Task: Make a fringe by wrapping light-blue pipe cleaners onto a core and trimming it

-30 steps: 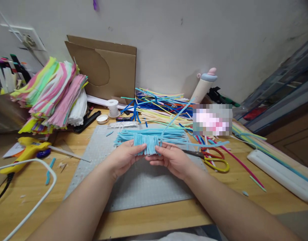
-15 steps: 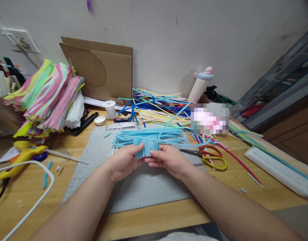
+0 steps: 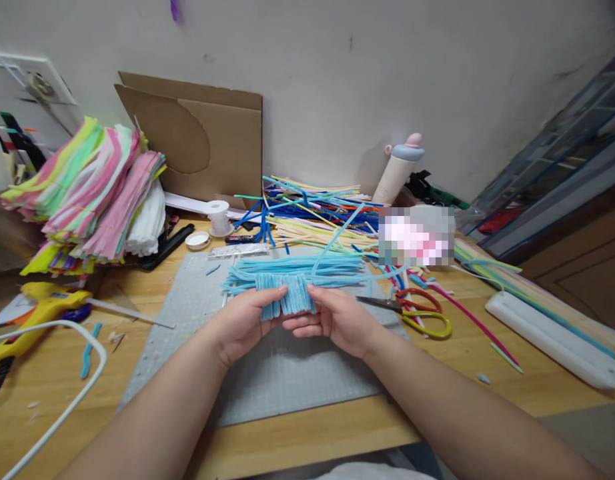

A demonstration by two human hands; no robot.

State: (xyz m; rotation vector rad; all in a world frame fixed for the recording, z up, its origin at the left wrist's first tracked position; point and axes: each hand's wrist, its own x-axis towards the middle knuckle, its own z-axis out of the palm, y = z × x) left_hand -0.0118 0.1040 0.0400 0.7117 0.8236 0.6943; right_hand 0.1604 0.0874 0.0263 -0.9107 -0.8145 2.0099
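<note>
Between my two hands is a flat panel of tightly folded light-blue pipe cleaner (image 3: 296, 297), its long free ends rising and running off to the right. My left hand (image 3: 247, 323) grips the panel's left part, thumb on the front and fingers behind. My right hand (image 3: 337, 319) pinches the right edge with the thumb on top and the fingers curled under. Just beyond the panel lies a pile of loose light-blue pipe cleaners (image 3: 332, 267) on the grey cutting mat (image 3: 297, 380). Scissors (image 3: 427, 325) with red and yellow handles rest right of my right hand.
At the left lie a yellow glue gun (image 3: 42, 313) and bundles of coloured pipe cleaners (image 3: 82, 193). Cardboard (image 3: 232, 140) leans on the wall. Along the back stand a spool (image 3: 218, 217) and a bottle (image 3: 395, 173). A white power strip (image 3: 552, 340) lies at the right.
The folded panel has spread slightly wider to the left. My right thumb has moved up along its right edge, and the view has shifted a little.
</note>
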